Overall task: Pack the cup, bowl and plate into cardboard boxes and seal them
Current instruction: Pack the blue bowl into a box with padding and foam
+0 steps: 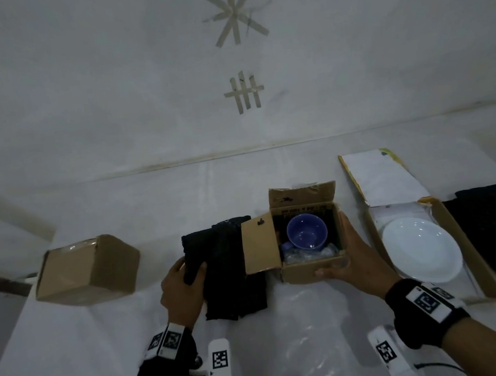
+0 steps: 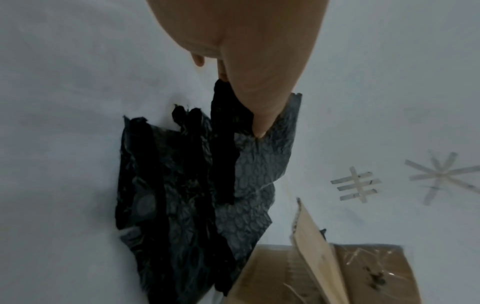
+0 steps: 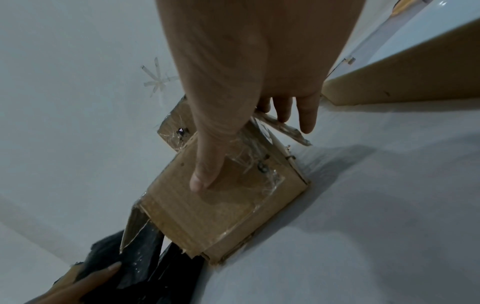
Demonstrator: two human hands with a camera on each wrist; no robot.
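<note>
- The closed box (image 1: 87, 270) at the far left of the tabletop (image 1: 283, 334) looks shut already; I judge it holds the cup, though nothing shows inside.
- The blue bowl (image 1: 307, 231) sits in the open middle box (image 1: 308, 236), flaps up, unsealed.
- The white plate (image 1: 421, 249) lies in the flat box (image 1: 456, 247) at right, lid open.
- The left hand (image 1: 183, 289) pinches the black bubble wrap (image 1: 232, 267), thumb on top.
- The right hand (image 1: 351, 256) grips the middle box's near right corner, fingers spread along its wall.
- Left to do: padding, closing, sealing both.
</note>
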